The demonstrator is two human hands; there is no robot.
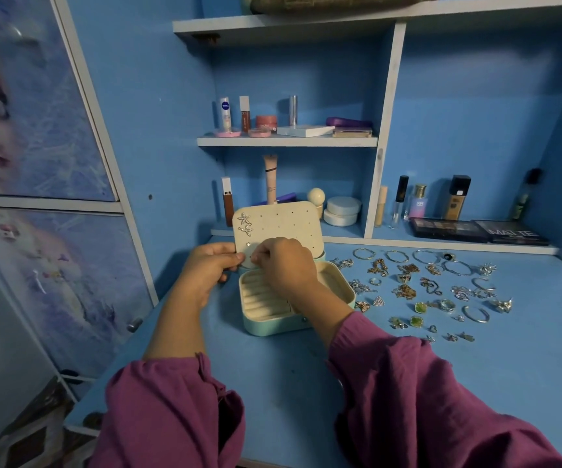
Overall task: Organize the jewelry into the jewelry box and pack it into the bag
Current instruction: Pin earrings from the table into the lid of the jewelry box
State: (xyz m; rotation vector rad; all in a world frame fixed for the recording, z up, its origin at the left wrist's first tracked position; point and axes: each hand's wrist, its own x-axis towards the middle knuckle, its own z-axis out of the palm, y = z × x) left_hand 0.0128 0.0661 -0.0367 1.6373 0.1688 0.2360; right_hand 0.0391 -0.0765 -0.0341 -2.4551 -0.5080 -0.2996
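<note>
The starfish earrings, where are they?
In the head view, the two starfish earrings are pinned at the upper left of the jewelry box's raised cream earring panel, just above the left hand.

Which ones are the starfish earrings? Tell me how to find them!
Find the mint jewelry box on the blue desk. Its cream lid panel stands open, dotted with holes. The two starfish earrings sparkle at its upper left corner, the only big star shapes pinned there.
</note>
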